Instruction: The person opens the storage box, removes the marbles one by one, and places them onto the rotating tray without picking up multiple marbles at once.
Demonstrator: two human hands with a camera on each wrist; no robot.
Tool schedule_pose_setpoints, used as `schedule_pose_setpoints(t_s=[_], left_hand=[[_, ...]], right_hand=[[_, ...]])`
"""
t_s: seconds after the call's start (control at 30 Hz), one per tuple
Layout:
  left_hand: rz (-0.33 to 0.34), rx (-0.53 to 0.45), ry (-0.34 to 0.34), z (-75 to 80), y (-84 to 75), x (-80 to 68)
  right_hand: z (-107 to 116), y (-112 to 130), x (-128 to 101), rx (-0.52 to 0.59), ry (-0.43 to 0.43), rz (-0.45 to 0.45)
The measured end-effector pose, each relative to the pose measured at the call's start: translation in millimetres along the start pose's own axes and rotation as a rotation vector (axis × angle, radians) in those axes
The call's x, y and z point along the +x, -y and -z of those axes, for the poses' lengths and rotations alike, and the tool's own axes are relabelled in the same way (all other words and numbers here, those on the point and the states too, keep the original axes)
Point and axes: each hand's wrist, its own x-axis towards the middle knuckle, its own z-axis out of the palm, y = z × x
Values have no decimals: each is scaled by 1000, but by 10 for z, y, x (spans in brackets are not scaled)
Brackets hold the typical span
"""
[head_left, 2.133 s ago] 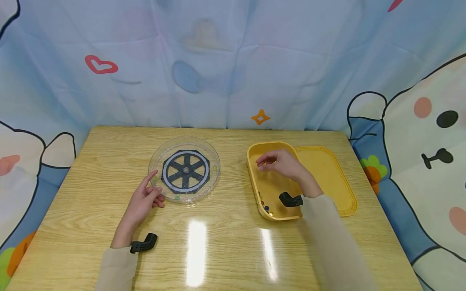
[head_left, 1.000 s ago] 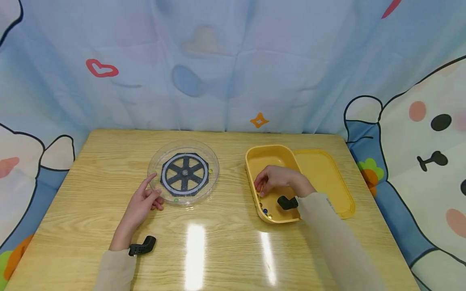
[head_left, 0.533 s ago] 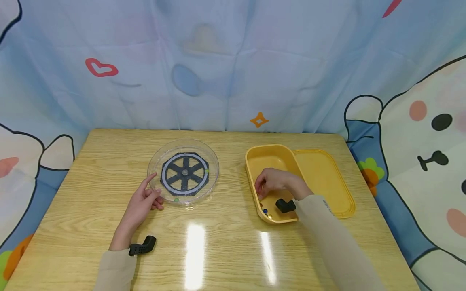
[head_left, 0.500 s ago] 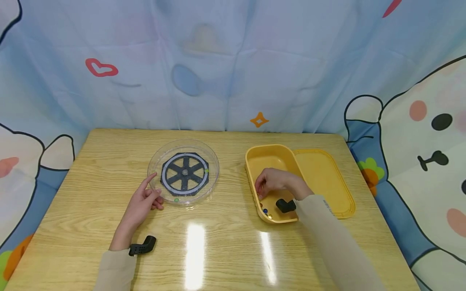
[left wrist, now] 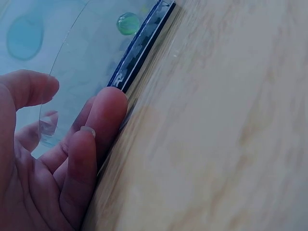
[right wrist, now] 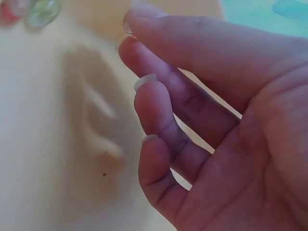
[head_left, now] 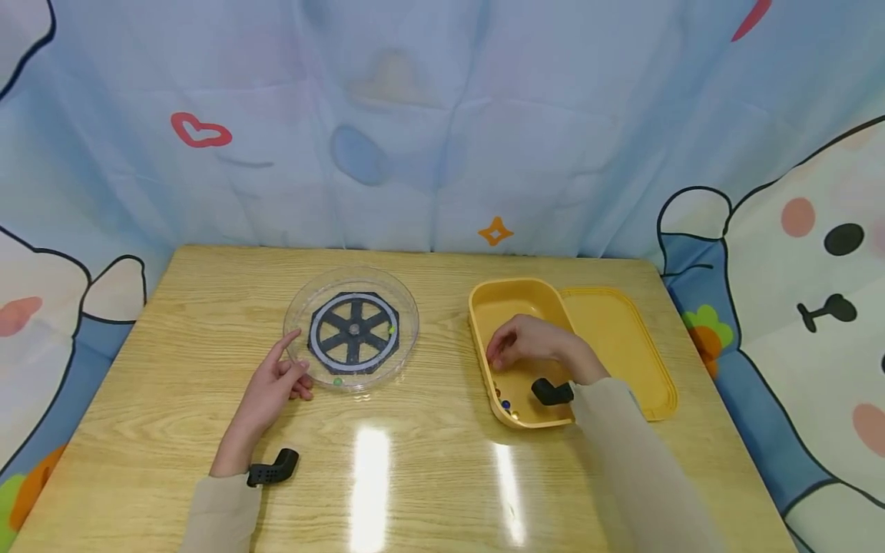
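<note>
On the left of the table lies a round clear plastic dish (head_left: 293,296) with a dark spoked wheel (head_left: 330,339) showing in its middle. My left hand (head_left: 266,390) rests at its near-left edge, index finger straight along the rim and thumb touching the side. Inside the dish are a green marble (left wrist: 128,23) and a yellow-green marble (head_left: 392,330). My right hand (head_left: 528,339) is inside the yellow box (head_left: 477,338), near its left wall. In the right wrist view its thumb and index fingertip pinch a small clear marble (right wrist: 127,24), mostly hidden by them.
Several loose marbles, a blue marble (head_left: 506,405) among them, lie in the near-left corner of the box. A flat yellow lid (head_left: 622,338) lies right beside the box. A printed curtain (head_left: 442,138) hangs behind the wooden table (head_left: 311,491).
My right hand has come down to the box's left side, fingertips closing together, then lifted slightly. The yellow-green marble has rolled inward from the dish's right side. My left hand stays put.
</note>
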Motion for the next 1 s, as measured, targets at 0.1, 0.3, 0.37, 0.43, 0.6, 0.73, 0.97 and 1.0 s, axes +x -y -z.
schedule_pose_setpoints(t_s=[0.1, 0.3, 0.37, 0.43, 0.6, 0.73, 0.97, 1.0], left_hand=[[3, -4, 2, -4, 0, 3], [5, -10, -1, -12, 4, 6], [5, -14, -2, -12, 6, 7], [5, -16, -3, -11, 5, 6], [7, -13, -3, -7, 5, -3], [4, -15, -1, -3, 2, -10], [5, -24, 4, -5, -3, -12], [4, -26, 3, -9, 2, -8]], right_hand=[[12, 24, -38, 7, -65, 0], [17, 130, -68, -4, -250, 14], [7, 179, -72, -46, -326, 26], [-11, 230, -73, -92, -393, 33], [-91, 405, -51, -132, -480, 70], [-198, 569, 35, -103, -499, 111], [-474, 770, 305, -27, -541, 137], [-524, 797, 350, -18, -553, 134]])
